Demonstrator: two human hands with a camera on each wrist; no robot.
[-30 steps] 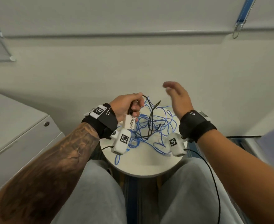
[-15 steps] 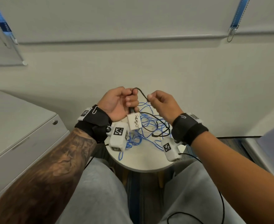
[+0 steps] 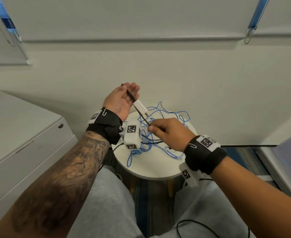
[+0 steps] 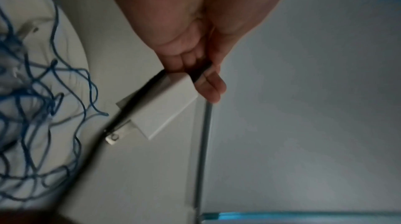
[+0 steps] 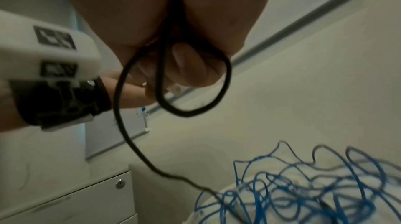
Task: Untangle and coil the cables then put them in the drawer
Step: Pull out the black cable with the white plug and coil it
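Left, the grey metal drawer cabinet is shut. The left hand loosely grips the white block-shaped charger plug; the right hand pinches its thin black cable. Best to wrap even loops round the left hand, drawing slack gently from the tangled blue cable on the round white desk.

Your round table stands straight ahead between your knees, with the wall behind it and the drawer cabinet to its left. The tangled cable lies on the tabletop. Above it your left hand, the farther one, holds the charger block, and the charger cord runs down to your right hand, nearer you.
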